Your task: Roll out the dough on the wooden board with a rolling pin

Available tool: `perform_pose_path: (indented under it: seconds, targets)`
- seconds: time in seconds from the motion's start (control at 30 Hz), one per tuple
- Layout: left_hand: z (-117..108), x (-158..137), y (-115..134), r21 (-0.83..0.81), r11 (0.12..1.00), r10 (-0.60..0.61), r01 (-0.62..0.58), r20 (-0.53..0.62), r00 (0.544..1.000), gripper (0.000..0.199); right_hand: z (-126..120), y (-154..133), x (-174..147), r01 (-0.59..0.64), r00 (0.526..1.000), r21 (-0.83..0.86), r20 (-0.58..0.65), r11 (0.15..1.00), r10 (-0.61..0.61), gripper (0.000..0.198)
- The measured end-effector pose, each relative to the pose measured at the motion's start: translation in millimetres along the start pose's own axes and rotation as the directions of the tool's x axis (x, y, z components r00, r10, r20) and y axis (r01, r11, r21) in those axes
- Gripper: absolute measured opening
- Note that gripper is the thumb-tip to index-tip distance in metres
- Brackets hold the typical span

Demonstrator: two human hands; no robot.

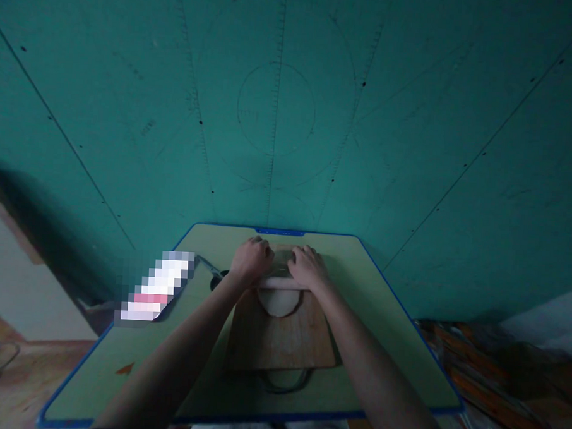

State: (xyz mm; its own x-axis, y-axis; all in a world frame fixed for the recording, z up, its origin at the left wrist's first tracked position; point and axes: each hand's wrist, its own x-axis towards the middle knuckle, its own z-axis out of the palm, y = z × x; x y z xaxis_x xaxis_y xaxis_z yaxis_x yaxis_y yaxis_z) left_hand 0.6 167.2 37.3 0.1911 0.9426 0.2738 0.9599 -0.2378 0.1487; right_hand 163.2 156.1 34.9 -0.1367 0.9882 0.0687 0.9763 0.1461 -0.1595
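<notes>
A pale rolling pin (284,283) lies crosswise over the far part of a flat, round, whitish piece of dough (279,303). Both rest on a wooden cutting board (280,344). My left hand (253,260) is at the pin's left end, fingers curled. Facing it, my right hand (307,266) is at the right end, its fingers bent too. The heels of both hands are against the pin, though the exact grip is hidden under the palms. Between the hands is a dim, greyish patch on the board that I cannot make out.
A blue-edged table (355,375) holds the board, against a green wall (290,113). Left lies a blurred-out white and pink item (159,288), with a dark-handled tool, perhaps scissors (212,271), close by. A small orange scrap (125,369) sits at front left.
</notes>
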Motion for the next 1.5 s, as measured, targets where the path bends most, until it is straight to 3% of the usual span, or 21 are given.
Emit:
perform_pose_path:
  seconds: [0.2, 0.73, 1.5]
  targets:
    - [-1.8, -5.2, 1.7, 0.015, 1.000, 0.004, -0.004, 0.012, 1.000, 0.032, -0.9, -1.8, -5.4, -0.032, 0.999, 0.013, 0.039, 0.999, 0.032, 0.035]
    - [-6.0, -21.5, 5.7, 0.024, 0.998, 0.063, -0.065, 0.066, 0.996, 0.031, -0.9, -5.0, -23.9, -0.025, 1.000, -0.019, 0.000, 0.999, 0.025, 0.037]
    - [-16.1, -65.0, 20.1, 0.095, 0.994, -0.056, 0.051, 0.056, 0.997, 0.041, 2.7, -12.6, -64.7, -0.027, 0.998, -0.058, -0.050, 0.998, 0.025, 0.040]
